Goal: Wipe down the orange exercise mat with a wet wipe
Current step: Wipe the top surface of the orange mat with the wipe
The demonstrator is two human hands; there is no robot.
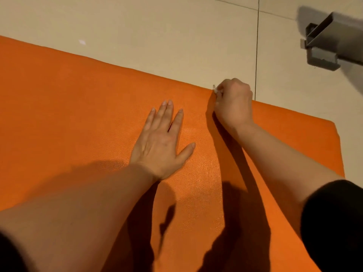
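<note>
- Orange textured exercise mat lies flat on the beige tiled floor and fills most of the view; its far long edge runs diagonally from upper left down to the right, and its short end sits at the right.
- Left hand: palm down, flat on the mat, fingers straight and slightly fanned, thumb out to the side. It holds nothing. It sits near the middle of the mat's width, back from the far edge.
- Right hand: fingers curled into a loose fist, knuckles up, right on the mat's far edge, partly over the mat and partly over the floor.
- White wet wipe: only a small crumpled bit shows, sticking out of the right hand's curled fingers on the side toward the left hand. It sits at the mat's far edge; the rest is hidden inside the fist, so its size and fold can't be told.
- The two hands are near each other but apart, with bare mat between them.
- Both forearms are bare and reach out over the mat; a black sleeve covers the right upper arm at the near right corner of the mat.
- Hard shadows of both arms fall on the mat's near half.
- A dark grout line in the floor runs away from the mat's far edge, just beside the right hand.
- Grey metal bracket-like fixture sits on the floor well beyond the mat's right end; blurred, can't tell what it is.
</note>
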